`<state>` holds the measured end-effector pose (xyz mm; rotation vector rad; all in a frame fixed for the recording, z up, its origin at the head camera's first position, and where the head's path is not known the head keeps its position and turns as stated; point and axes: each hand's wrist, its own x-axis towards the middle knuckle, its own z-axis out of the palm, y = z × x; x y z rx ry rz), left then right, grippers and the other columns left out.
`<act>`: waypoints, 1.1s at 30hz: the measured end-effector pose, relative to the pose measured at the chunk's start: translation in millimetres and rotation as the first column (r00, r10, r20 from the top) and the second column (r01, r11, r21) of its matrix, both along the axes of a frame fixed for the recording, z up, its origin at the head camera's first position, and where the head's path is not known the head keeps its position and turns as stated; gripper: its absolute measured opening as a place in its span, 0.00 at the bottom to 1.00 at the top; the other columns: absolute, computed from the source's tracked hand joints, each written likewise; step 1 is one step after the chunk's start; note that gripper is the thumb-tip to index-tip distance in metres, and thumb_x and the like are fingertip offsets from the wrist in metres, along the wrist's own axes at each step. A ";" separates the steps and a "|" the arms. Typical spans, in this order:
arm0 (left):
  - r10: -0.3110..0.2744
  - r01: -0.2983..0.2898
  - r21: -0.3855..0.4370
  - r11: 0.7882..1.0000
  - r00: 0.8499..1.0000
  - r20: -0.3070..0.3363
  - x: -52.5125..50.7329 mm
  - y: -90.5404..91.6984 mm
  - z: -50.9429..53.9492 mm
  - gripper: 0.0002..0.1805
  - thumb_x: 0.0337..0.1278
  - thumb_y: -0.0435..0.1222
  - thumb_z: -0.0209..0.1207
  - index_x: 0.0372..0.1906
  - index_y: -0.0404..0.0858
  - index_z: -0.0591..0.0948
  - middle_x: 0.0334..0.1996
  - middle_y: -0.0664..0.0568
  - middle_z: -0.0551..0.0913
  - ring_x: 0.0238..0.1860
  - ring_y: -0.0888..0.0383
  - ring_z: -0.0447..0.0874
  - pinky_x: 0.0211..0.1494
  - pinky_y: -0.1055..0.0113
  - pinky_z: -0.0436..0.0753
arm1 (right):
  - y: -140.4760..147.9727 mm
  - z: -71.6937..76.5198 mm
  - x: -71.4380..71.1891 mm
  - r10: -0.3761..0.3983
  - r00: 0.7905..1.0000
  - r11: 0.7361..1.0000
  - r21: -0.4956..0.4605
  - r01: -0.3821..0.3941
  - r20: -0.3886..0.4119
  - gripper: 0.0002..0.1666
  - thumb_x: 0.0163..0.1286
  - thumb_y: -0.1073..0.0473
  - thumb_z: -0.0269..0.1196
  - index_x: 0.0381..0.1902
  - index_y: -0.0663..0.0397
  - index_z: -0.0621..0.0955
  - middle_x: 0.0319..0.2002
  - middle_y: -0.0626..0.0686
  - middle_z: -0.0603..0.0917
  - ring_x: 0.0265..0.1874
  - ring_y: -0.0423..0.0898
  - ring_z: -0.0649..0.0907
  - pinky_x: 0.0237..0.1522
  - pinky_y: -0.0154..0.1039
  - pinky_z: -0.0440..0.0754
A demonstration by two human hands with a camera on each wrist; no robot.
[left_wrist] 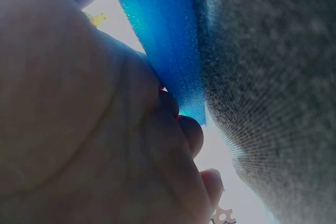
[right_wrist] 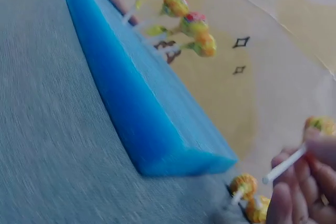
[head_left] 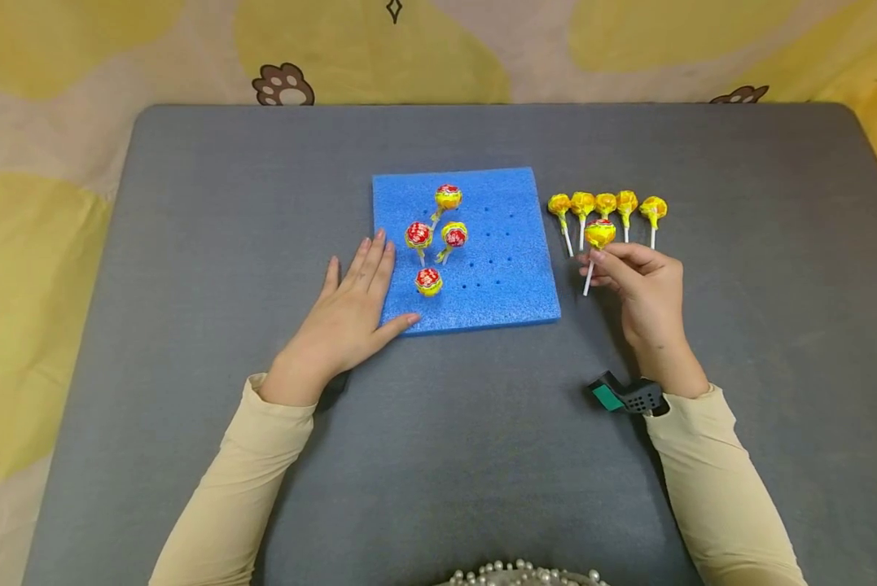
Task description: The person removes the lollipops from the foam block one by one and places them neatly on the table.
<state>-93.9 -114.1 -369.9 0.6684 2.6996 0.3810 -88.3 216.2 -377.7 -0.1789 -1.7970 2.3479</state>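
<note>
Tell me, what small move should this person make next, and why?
Probably carry the held lollipop over to the blue foam block and push its stick into a free hole. The right hand already pinches it, four other lollipops stand in the block, and the left hand touches its edge, perhaps steadying it.

The person wears long sleeves in a plain pale beige cloth, the left sleeve [head_left: 225,488] at the lower left of the frame and the right sleeve [head_left: 716,488] at the lower right, both creased lightly. Beside the right cuff [head_left: 690,404] sits a black angular wrist camera [head_left: 632,396] with a flat green patch and rows of small round holes. A dark object [head_left: 333,391], mostly hidden, shows beside the left cuff [head_left: 277,407]. Pearly round beads [head_left: 522,568] edge something worn at the bottom centre.
</note>
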 end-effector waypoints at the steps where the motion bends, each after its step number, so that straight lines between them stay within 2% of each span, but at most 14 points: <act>1: 0.000 0.000 0.000 1.000 1.000 0.001 0.0 0.0 -0.1 0.50 0.63 0.60 0.47 0.74 0.35 0.38 0.74 0.47 0.29 0.73 0.53 0.25 0.70 0.43 0.33 | 2.7 0.8 -0.3 -0.008 1.000 1.000 0.030 0.007 0.023 0.05 0.60 0.74 0.63 0.28 0.67 0.85 0.24 0.55 0.86 0.22 0.44 0.85 0.25 0.32 0.81; 8: -0.002 0.002 -0.002 1.000 1.000 -0.005 -1.1 0.4 -0.1 0.50 0.62 0.60 0.47 0.74 0.35 0.39 0.74 0.47 0.30 0.73 0.52 0.25 0.69 0.43 0.33 | 12.2 -0.1 -1.5 0.017 0.983 0.984 0.171 -0.049 0.181 0.04 0.58 0.71 0.66 0.27 0.61 0.86 0.22 0.51 0.86 0.20 0.42 0.85 0.23 0.31 0.81; 14: 0.001 -0.001 -0.001 1.000 1.000 -0.007 -0.8 0.2 -0.4 0.50 0.62 0.60 0.47 0.74 0.35 0.39 0.74 0.47 0.30 0.73 0.52 0.25 0.69 0.43 0.33 | 12.6 -1.8 -2.2 0.055 0.970 0.968 0.224 -0.110 0.237 0.01 0.58 0.71 0.66 0.29 0.65 0.85 0.22 0.50 0.86 0.20 0.40 0.85 0.22 0.30 0.81; 16: 0.000 0.000 -0.001 1.000 1.000 -0.006 -0.5 0.2 -0.4 0.50 0.62 0.60 0.47 0.74 0.35 0.39 0.74 0.47 0.29 0.73 0.52 0.25 0.69 0.43 0.33 | 12.6 -2.2 -2.7 0.071 0.964 0.960 0.243 -0.136 0.256 0.02 0.59 0.70 0.66 0.28 0.62 0.86 0.21 0.49 0.86 0.20 0.40 0.85 0.22 0.29 0.80; 19: 0.000 0.000 -0.001 1.000 1.000 0.000 -0.2 0.1 -0.4 0.50 0.63 0.60 0.46 0.74 0.35 0.38 0.74 0.47 0.29 0.73 0.52 0.24 0.69 0.43 0.33 | 13.3 -2.1 -3.8 0.094 0.950 0.943 0.279 -0.181 0.298 0.07 0.60 0.69 0.66 0.25 0.53 0.86 0.21 0.48 0.86 0.20 0.38 0.85 0.23 0.29 0.80; 21: -0.001 0.001 -0.001 1.000 1.000 0.002 -0.3 0.4 -0.2 0.50 0.63 0.60 0.46 0.74 0.35 0.38 0.74 0.47 0.29 0.73 0.52 0.24 0.69 0.43 0.33 | 13.7 -1.8 -4.7 0.099 0.942 0.932 0.302 -0.200 0.320 0.08 0.60 0.69 0.66 0.24 0.52 0.86 0.20 0.47 0.85 0.20 0.37 0.84 0.22 0.28 0.80; 28: 0.001 -0.001 -0.002 1.000 1.000 0.008 -0.3 -0.1 -0.7 0.50 0.63 0.60 0.46 0.74 0.35 0.38 0.74 0.47 0.29 0.73 0.52 0.24 0.69 0.43 0.33 | 13.6 -1.4 -6.3 0.082 0.935 0.892 0.392 -0.224 0.346 0.02 0.59 0.68 0.66 0.28 0.60 0.86 0.19 0.44 0.85 0.19 0.35 0.83 0.22 0.28 0.80; 30: 0.000 0.000 -0.002 1.000 1.000 0.007 -0.4 -0.1 -0.9 0.50 0.63 0.60 0.46 0.74 0.35 0.38 0.74 0.47 0.29 0.73 0.52 0.25 0.69 0.43 0.33 | 14.1 -1.1 -6.0 0.094 0.936 0.896 0.382 -0.228 0.339 0.02 0.59 0.69 0.66 0.28 0.61 0.86 0.20 0.44 0.85 0.19 0.35 0.83 0.23 0.29 0.80; 33: -0.003 0.003 -0.001 1.000 1.000 0.002 -0.7 0.0 -1.2 0.50 0.63 0.60 0.46 0.74 0.35 0.38 0.74 0.47 0.29 0.73 0.52 0.25 0.69 0.43 0.33 | 15.3 -0.9 -5.6 0.120 0.938 0.901 0.361 -0.240 0.324 0.05 0.59 0.70 0.65 0.27 0.58 0.86 0.21 0.45 0.85 0.20 0.36 0.84 0.24 0.29 0.81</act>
